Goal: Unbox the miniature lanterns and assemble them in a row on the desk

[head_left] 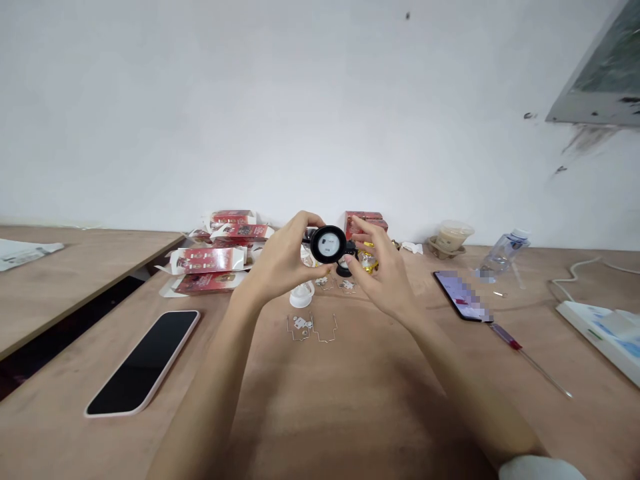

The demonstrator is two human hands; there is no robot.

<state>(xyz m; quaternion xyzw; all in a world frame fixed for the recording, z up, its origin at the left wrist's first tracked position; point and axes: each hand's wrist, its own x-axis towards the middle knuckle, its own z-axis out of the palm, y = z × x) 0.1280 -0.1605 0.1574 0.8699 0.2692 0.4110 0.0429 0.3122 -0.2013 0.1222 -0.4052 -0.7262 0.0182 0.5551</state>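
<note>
dark phone (143, 362) face-up on counter (350, 400) at left | red boxes (215, 257) stacked at back | second phone (463, 295) lit at right | screwdriver (525, 353) beside it | bottle (503, 253) lying near cup (453, 237)

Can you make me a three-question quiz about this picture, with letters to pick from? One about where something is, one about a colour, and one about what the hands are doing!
1. Where does the dark phone lie?
A. on the table, beside the left arm
B. on the red boxes
C. under the bottle

2. What colour is the screwdriver handle?
A. green
B. red
C. yellow

3. What is the left hand doing with the round black part?
A. pressing it flat on the table
B. holding it up off the table
C. nothing, it is not touching it

Answers:
1 A, the phone lies flat on the table to the left of the left arm.
2 B, the handle shows red next to the other phone.
3 B, the left hand's fingers grip the part above the table, while the right hand is open close beside it.
</note>
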